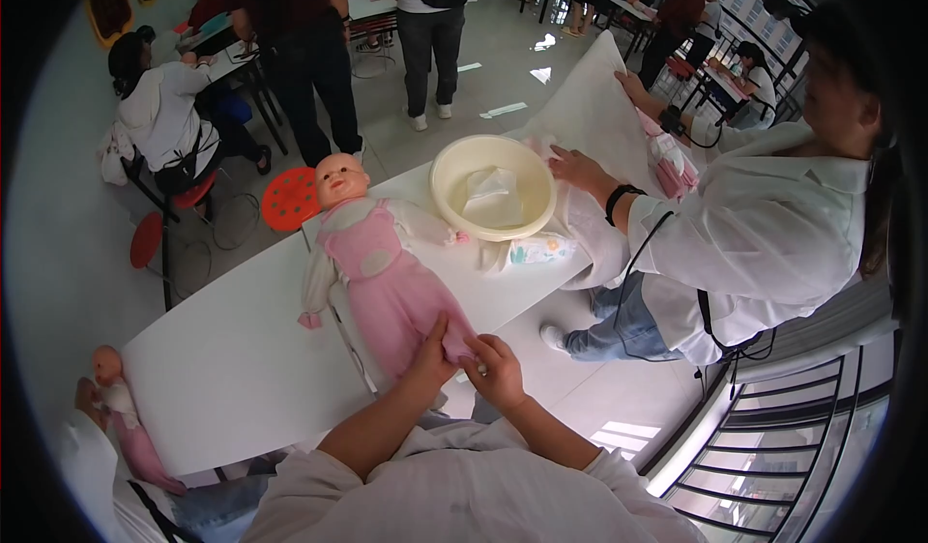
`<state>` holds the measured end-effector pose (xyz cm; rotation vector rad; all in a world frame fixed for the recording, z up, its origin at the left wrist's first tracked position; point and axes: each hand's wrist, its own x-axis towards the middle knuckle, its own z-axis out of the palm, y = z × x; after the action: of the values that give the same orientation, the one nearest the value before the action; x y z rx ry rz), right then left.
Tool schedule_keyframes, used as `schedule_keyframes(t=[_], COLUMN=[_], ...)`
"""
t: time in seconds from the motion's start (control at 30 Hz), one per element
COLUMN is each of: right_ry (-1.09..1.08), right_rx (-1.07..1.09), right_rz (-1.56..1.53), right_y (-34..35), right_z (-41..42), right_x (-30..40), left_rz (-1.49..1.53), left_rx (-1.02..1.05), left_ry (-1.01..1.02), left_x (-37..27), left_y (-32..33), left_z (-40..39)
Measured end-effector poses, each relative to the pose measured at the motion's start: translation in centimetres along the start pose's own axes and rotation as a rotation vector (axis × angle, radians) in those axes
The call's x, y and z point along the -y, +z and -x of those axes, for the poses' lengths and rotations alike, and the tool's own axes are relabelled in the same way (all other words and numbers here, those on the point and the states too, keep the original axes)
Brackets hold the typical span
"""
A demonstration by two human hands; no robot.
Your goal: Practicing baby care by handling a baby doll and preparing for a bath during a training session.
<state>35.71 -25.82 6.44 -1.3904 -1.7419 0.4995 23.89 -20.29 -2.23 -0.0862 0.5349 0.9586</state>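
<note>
A baby doll point(384, 260) lies on its back on the white table point(239, 369), its head away from me. It wears pink overalls over a white long-sleeved top with pink cuffs. At the near table edge, my left hand point(435, 351) rests against the lower end of a pink trouser leg. Beside it, my right hand point(495, 370) pinches the end of the same leg between thumb and fingers. Whether a doll's foot is inside the fabric cannot be told. A cream plastic basin point(493, 232) with folded white cloth point(491, 187) in it stands right of the doll.
A printed diaper point(540, 250) lies by the basin. On the right a co-worker point(754, 209) holds a large white cloth point(587, 108). Another person's doll point(127, 427) is at the far left edge. Red stools point(279, 198) stand beyond the table, and window railings point(768, 441) are at lower right.
</note>
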Motion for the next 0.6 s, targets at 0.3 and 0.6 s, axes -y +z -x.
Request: schedule_keyframes(t=[0.3, 0.6], right_ry=[-0.142, 0.025], right_rx=[-0.028, 0.001], right_rz=[0.048, -0.138], right_y=[0.0, 0.2], right_z=[0.2, 1.4], right_x=[-0.2, -1.9], left_rz=[0.009, -0.047], left_rx=[-0.011, -0.047], left_ry=[0.031, 0.018], left_x=[0.2, -0.2], left_y=[0.7, 1.6], left_z=[0.4, 0.8])
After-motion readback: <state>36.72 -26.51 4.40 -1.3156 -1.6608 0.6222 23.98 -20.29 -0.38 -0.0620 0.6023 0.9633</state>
